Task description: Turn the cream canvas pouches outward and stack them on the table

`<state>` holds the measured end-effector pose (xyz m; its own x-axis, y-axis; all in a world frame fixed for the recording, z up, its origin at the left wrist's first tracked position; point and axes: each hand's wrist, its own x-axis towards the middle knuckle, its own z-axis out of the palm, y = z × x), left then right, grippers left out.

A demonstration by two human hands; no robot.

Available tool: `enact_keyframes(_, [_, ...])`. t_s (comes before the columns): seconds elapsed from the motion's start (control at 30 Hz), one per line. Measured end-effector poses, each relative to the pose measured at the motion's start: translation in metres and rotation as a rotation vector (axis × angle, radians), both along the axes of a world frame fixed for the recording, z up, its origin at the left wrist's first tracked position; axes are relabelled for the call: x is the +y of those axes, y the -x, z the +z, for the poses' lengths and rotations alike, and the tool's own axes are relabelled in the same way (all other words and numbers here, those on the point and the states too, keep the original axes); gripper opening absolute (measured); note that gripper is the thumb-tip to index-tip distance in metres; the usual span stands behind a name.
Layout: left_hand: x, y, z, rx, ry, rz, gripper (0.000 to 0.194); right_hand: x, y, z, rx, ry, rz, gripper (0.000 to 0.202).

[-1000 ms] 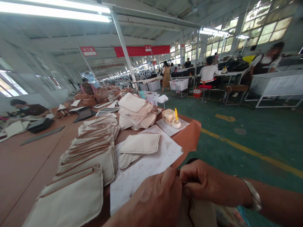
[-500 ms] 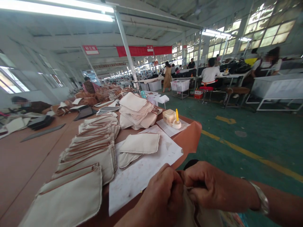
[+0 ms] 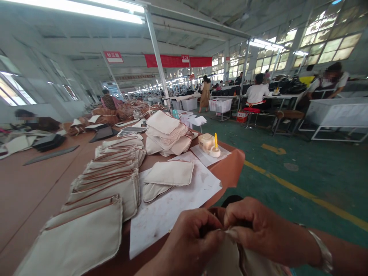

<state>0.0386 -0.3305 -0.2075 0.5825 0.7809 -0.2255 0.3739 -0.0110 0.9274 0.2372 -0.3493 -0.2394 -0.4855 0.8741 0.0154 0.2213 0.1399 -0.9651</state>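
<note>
Both of my hands are together at the lower right, off the table's front edge. My left hand [image 3: 192, 237] pinches the upper edge of a cream fabric pouch [image 3: 225, 255] with brown edging. Right beside it, my right hand [image 3: 255, 226], with a bracelet at the wrist, grips the same edge between thumb and bent fingers. The pouch hangs below my hands, its lower part cut off by the frame. Two similar cream pouches [image 3: 172, 172] lie overlapped on a stained white sheet [image 3: 155, 226] ahead of my left hand.
A long row of stacked cream pouches [image 3: 86, 230] covers the table's [image 3: 31, 203] near side. Behind stands a pile of pale pieces [image 3: 163, 126]. A tub [image 3: 205, 142] and a yellow-handled brush [image 3: 216, 142] rest near the corner. Co-workers sit farther off.
My left hand has shifted slightly, its fingers unfolding from a tight curl into a thumb-and-finger pinch on the pouch's edge. The right hand stays close by, still gripping. The view has tilted slightly.
</note>
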Motion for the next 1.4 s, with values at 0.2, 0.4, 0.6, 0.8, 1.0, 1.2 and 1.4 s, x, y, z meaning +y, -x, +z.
enact_keyframes(0.2, [0.000, 0.000, -0.011, -0.048, -0.375, 0.025, 0.015, -0.003, 0.002, -0.001, -0.171, -0.323, -0.026, 0.013])
enact_keyframes(0.4, [-0.002, 0.000, -0.018, -0.035, -0.472, 0.015, 0.009, -0.004, 0.005, 0.000, -0.106, -0.238, -0.073, 0.018])
enact_keyframes(0.6, [-0.002, -0.005, -0.015, 0.081, -0.090, 0.092, 0.003, 0.001, 0.016, -0.016, 0.140, 0.172, -0.143, 0.015])
enact_keyframes(0.8, [-0.002, -0.006, -0.021, -0.091, 0.238, 0.188, 0.013, 0.001, 0.007, -0.011, 0.107, 0.095, -0.084, 0.030])
enact_keyframes(1.0, [0.003, 0.000, -0.026, -0.057, 0.303, 0.116, 0.030, 0.001, -0.007, 0.003, -0.197, -0.456, 0.080, 0.020])
enact_keyframes(1.2, [0.004, -0.002, -0.019, -0.062, 0.374, 0.116, 0.030, 0.002, -0.008, 0.007, -0.524, -0.948, 0.232, 0.023])
enact_keyframes(1.4, [0.002, -0.010, -0.019, 0.079, 0.223, 0.053, 0.013, 0.005, -0.002, 0.008, -0.588, -1.267, 0.265, 0.014])
